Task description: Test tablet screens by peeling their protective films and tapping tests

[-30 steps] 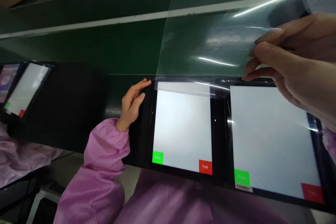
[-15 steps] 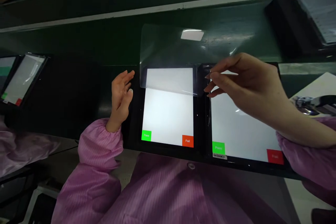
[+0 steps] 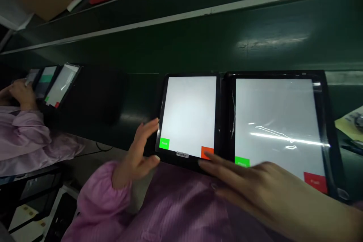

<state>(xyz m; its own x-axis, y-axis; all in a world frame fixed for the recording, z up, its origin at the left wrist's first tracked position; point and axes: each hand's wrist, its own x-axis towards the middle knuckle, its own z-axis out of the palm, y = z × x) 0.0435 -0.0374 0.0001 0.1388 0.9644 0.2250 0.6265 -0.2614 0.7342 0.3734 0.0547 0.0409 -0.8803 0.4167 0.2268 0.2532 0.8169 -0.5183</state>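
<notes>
Bench (image 3: 176, 51) below, we flank the tablet (image 3: 190, 113), left hand (image 3: 135, 160) open at eight o'clock, right hand (image 3: 256, 187) open at four, likely for easy reach.

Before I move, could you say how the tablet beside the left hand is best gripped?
Probably by the left edge of the tablet, the left hand coming from the left: it lies flat, its right edge close to the neighbouring tablet.

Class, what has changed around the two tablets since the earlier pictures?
The right hand has come from the tablets' far ends to the near edge of the left tablet; the left hand has moved nearer too. No raised film shows now; a barcode label does, on that edge. Both that and the right tablet stay lit.
</notes>
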